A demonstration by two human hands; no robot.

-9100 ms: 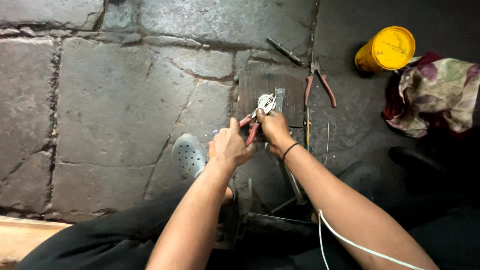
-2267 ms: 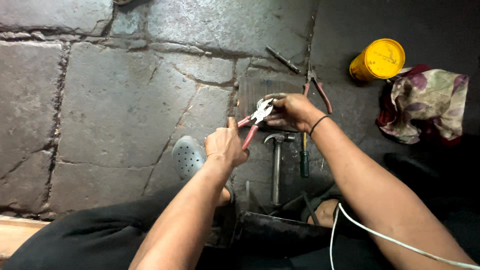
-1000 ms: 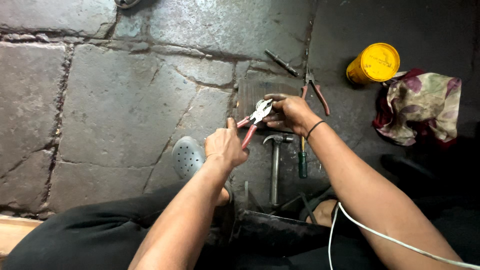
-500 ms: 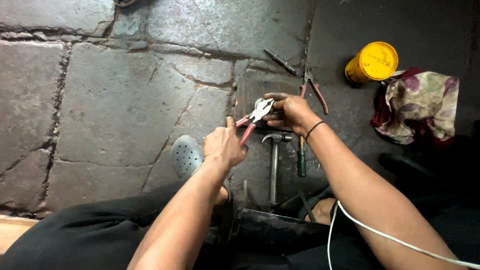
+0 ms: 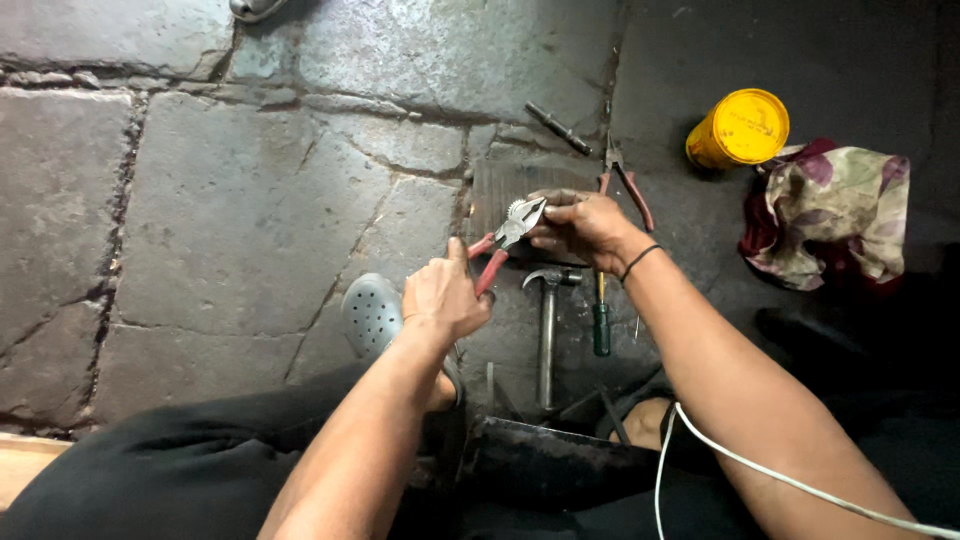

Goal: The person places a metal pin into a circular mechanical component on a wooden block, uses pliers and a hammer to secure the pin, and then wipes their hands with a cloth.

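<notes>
White cable [image 5: 760,470]: nearest the camera, running across the right forearm, well below the hammer.
Dark metal box [image 5: 545,465]: just below the hammer's handle end, between the person's legs.
Grey clog [image 5: 375,315]: left of the hammer, on the stone floor [image 5: 220,220], just beside the left wrist.
Hammer [image 5: 547,335]: the landmark; it lies on the floor with its head [image 5: 550,277] pointing away from the person and its handle toward the box.
Screwdriver [image 5: 600,320]: just right of the hammer, parallel to it, with a dark green handle.
Left hand [image 5: 445,295]: left of the hammer head, fingers curled shut around the red handles of the pliers.
Red-handled pliers [image 5: 505,240]: above and left of the hammer head, tilted, handles in the left hand and the metal nose up at the right fingertips.
Right hand [image 5: 585,225]: directly above the hammer head, fingers pinched together at the pliers' nose; what sits between them is too small to tell.
Second pliers [image 5: 625,180]: beyond the right hand, up and right of the hammer, lying on the floor.
Dark rod [image 5: 558,128]: farther up from the hammer, alone on the stone.
Yellow can [image 5: 738,128]: far up and right of the hammer, on its side.
Floral cloth [image 5: 835,215]: right of the hammer, touching the can.
</notes>
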